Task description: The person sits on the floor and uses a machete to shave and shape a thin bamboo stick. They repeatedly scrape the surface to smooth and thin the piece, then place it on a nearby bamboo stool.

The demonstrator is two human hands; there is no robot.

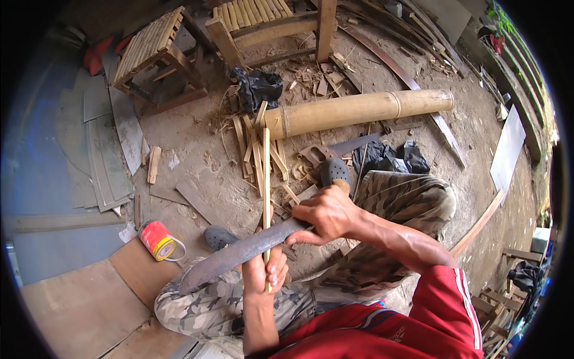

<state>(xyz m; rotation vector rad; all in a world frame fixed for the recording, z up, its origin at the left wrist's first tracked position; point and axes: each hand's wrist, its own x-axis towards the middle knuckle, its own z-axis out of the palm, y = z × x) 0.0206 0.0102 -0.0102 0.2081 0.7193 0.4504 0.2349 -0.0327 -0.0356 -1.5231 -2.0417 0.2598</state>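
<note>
My left hand (pixel 260 276) is closed around a thin bamboo strip (pixel 266 173), which points away from me, nearly upright in the picture. In my right hand (pixel 329 214) is a machete (pixel 230 253) with a broad dark blade; the fist hides most of its handle. The blade crosses over the strip just above my left fingers and reaches down-left over my camouflage-clad leg (pixel 200 305). Whether its edge touches the strip, I cannot tell. Beyond my hands, several split bamboo pieces (pixel 258 160) lie by the end of a thick bamboo pole (pixel 341 113).
A handsaw (pixel 353 145) and black plastic (pixel 391 157) lie before my right foot. A red and yellow can (pixel 158 240) stands at left. Bamboo-topped stools (pixel 149 48) stand at the back left. Cardboard (pixel 84 305) covers the near left floor; scrap wood (pixel 412 30) lies far right.
</note>
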